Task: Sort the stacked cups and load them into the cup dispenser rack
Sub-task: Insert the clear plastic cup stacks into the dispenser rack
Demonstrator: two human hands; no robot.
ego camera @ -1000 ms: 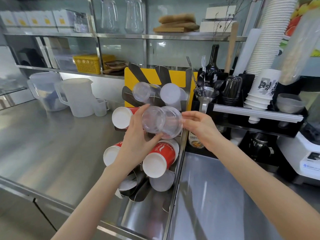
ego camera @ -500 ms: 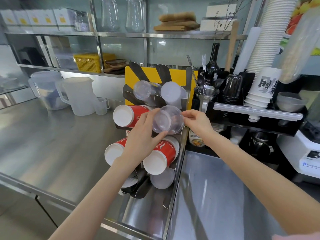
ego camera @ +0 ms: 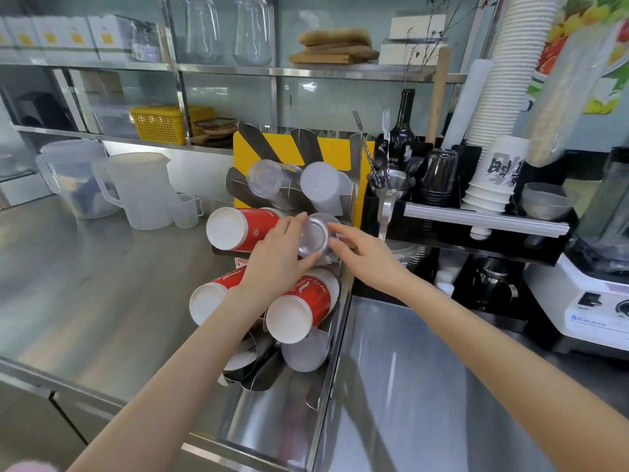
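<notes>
Clear plastic cups [ego camera: 315, 235], a nested stack, sit base toward us in the right slot of the middle row of the cup dispenser rack [ego camera: 354, 155]. We see the left hand [ego camera: 277, 258] gripping the stack from the left and below, fingers curled round its rim end. The right hand [ego camera: 366, 255] has its fingers on the stack's right side, thumb under it; grip looks like a light hold on the same cups. Just left of the stack lies a red paper cup stack [ego camera: 238, 229], white base out. Two more red stacks [ego camera: 303, 308] in the row under, partly behind the left wrist. Top row: another clear stack [ego camera: 267, 178] and a frosted white stack [ego camera: 321, 183]. The rack stands on the steel desk [ego camera: 102, 284]. White jugs [ego camera: 143, 189] far left.
</notes>
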